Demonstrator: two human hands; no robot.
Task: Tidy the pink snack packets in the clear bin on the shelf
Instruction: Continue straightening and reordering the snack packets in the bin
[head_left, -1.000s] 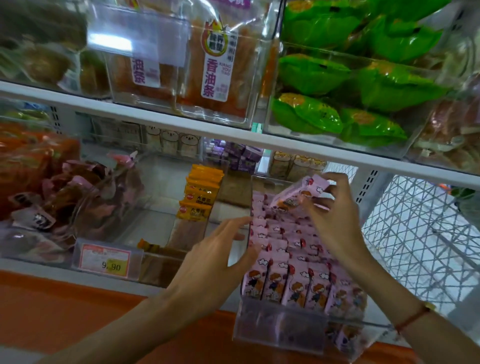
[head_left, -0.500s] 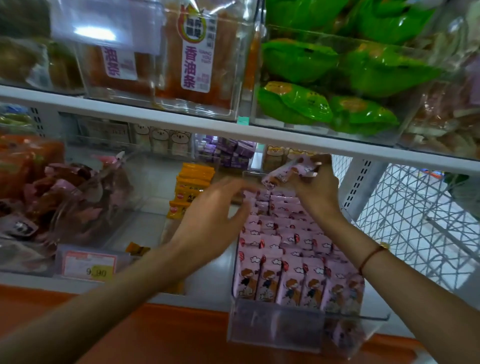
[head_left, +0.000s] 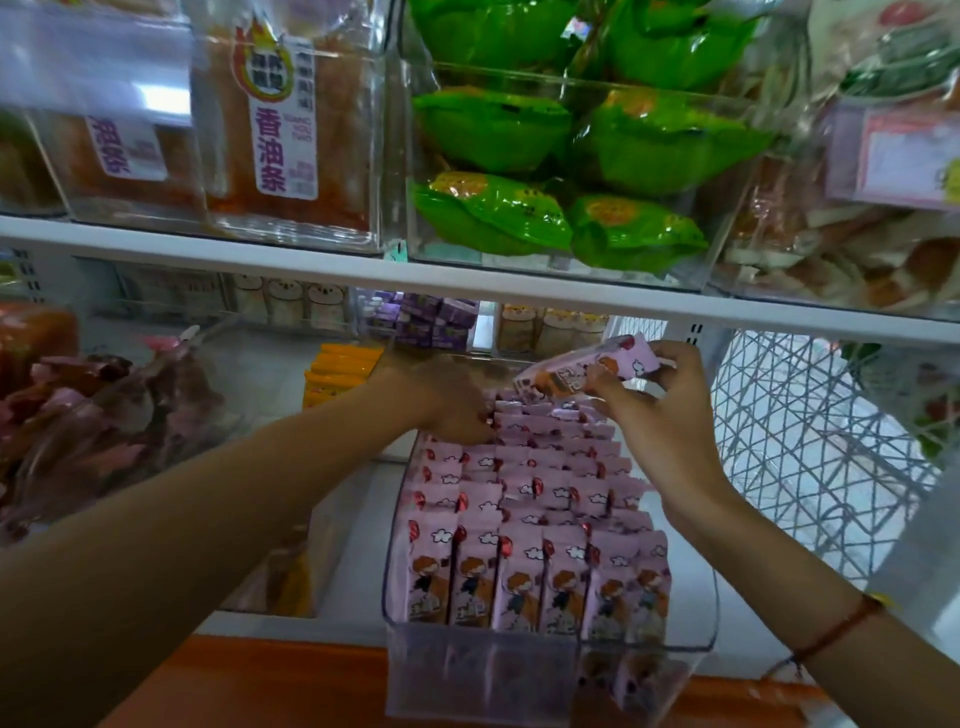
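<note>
A clear bin (head_left: 696, 623) stands on the lower shelf, pulled partly over the front edge. It holds several rows of upright pink snack packets (head_left: 519, 582) with a cartoon figure. My right hand (head_left: 660, 415) holds a small bunch of pink packets (head_left: 587, 366) above the bin's far end, fingers curled round them. My left hand (head_left: 447, 397) reaches into the back left of the bin and its fingertips dip among the rear packets; the fingers are hidden, so whether they grip anything is unclear.
Yellow packets (head_left: 337, 371) stand left of the bin, and a clear bin of dark pink wrapped snacks (head_left: 104, 415) sits further left. The white upper shelf (head_left: 467, 283) hangs close above my hands, carrying green bags (head_left: 561, 156). A wire basket (head_left: 810, 447) is at right.
My left hand moved from beside the bin's left wall forward into its back left corner. My right hand stayed above the far end with the packets.
</note>
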